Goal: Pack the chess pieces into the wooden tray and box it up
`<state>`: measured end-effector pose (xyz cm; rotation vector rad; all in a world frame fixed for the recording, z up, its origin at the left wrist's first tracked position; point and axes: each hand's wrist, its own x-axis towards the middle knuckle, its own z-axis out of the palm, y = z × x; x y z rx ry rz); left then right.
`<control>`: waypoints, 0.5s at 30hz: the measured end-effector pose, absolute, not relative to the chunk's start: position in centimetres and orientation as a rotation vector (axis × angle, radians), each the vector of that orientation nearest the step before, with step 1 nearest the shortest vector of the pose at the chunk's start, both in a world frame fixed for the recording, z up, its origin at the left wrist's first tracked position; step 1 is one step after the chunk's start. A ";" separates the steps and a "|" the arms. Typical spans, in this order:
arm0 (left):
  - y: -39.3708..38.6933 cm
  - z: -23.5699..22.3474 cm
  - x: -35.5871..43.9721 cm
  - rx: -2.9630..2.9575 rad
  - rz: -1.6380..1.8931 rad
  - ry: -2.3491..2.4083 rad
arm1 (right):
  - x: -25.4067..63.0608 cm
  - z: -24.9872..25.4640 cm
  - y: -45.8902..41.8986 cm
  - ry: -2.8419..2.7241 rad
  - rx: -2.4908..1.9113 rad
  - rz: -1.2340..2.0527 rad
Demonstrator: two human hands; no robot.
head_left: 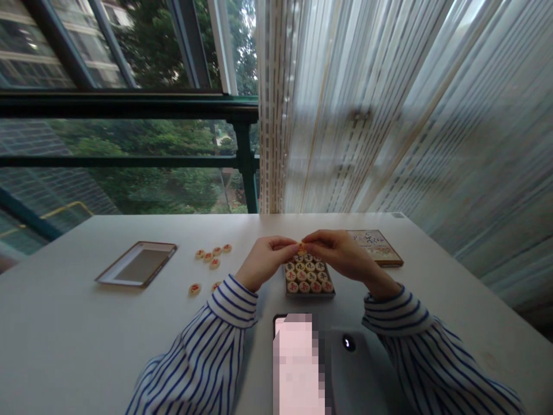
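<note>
Because the round piece was small, you likely used both hands: left hand and right hand fingers pinched it narrowly at the box's far end; loose pieces lay left, apparently spread for easy picking.

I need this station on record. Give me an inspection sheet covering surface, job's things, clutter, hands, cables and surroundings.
Surface: white table, pale top.
Job's things: box holding rows of round pieces with red or black characters; loose pieces on the table to its left.
Clutter: shallow tray far left; patterned flat case right; phone and grey device with a lit display, in front.
Hands: left hand and right hand pinch one piece at the box's far end.
Cables: nothing seen.
Surroundings: window rails, trees outside, sheer curtain.
</note>
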<state>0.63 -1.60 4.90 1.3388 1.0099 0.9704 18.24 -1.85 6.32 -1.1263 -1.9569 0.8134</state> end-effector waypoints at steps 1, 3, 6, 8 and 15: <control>-1.5 5.0 0.7 1.347 0.962 1.010 | 18.3 6.3 -1.8 -1.959 -1.130 0.806; -1.2 5.1 0.7 1.357 0.949 1.001 | 18.5 6.2 -1.7 -1.970 -1.142 0.785; -1.0 5.2 0.9 1.354 0.933 0.995 | 18.7 6.3 -1.7 -1.996 -1.163 0.745; -0.9 5.3 0.9 1.353 0.922 1.007 | 18.7 6.4 -1.7 -2.016 -1.167 0.735; -0.9 4.8 0.8 1.345 0.889 1.033 | 18.5 6.3 -1.6 -2.077 -1.201 0.683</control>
